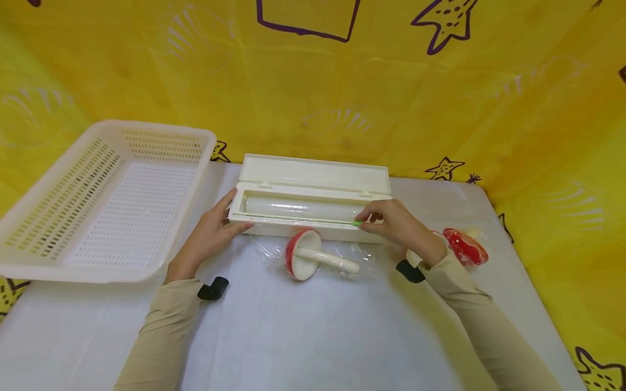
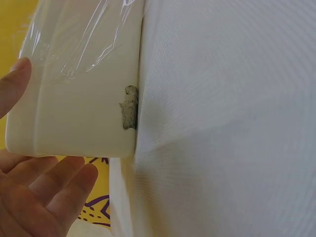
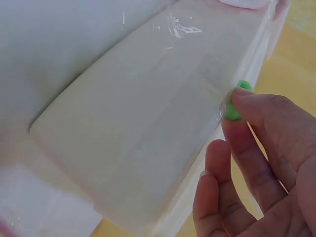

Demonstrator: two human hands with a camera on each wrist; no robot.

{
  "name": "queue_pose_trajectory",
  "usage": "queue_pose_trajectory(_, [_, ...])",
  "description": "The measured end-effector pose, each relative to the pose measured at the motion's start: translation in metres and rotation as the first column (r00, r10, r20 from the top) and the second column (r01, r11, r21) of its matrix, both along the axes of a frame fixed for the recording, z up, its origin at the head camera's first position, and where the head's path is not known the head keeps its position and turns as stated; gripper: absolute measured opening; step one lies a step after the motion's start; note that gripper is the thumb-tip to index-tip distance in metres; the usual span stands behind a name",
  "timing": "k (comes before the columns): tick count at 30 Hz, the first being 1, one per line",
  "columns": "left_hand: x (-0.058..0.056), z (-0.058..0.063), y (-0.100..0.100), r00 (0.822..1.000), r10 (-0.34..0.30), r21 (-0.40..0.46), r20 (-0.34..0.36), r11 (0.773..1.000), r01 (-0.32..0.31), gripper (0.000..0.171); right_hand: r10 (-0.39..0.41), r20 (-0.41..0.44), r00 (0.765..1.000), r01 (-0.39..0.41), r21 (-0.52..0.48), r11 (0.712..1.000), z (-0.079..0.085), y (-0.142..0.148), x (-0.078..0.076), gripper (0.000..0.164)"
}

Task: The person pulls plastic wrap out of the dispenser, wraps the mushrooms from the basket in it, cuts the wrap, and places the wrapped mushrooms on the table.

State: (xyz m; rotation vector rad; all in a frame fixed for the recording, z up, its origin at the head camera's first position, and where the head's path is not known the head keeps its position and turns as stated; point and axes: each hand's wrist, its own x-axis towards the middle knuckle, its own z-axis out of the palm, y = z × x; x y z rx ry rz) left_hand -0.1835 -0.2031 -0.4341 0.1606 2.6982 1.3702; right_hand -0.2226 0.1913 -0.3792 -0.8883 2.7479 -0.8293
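A white cling film dispenser (image 1: 269,230) lies with its long lid (image 1: 315,172) swung back and a shiny roll (image 1: 298,207) inside. My left hand (image 1: 210,231) holds its left end, thumb at the front and fingers against the end face. In the right wrist view, thumb and forefinger of my right hand (image 1: 391,220) pinch a small green slide cutter (image 3: 232,112) at the dispenser's front edge. Clear film (image 2: 89,42) hangs over the dispenser's front. Just before it, a toy mushroom (image 1: 305,263) with red cap and white stem lies on its side among clear film.
On the left stands a large white plastic basket (image 1: 156,193) with slotted walls. A red and white object (image 1: 467,247) in clear film lies beyond my right forearm, partly hidden. Behind the white-covered table (image 1: 313,336) hangs a yellow patterned cloth (image 1: 293,98).
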Motion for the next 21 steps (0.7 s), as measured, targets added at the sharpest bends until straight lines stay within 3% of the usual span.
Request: queue_pose_trajectory(21, [0.001, -0.003, -0.002, 1.000, -0.004, 0.036, -0.018, 0.999, 0.005, 0.095, -0.015, -0.057, 0.998, 0.014, -0.008, 1.000, -0.004, 0.014, 0.007, 0.013])
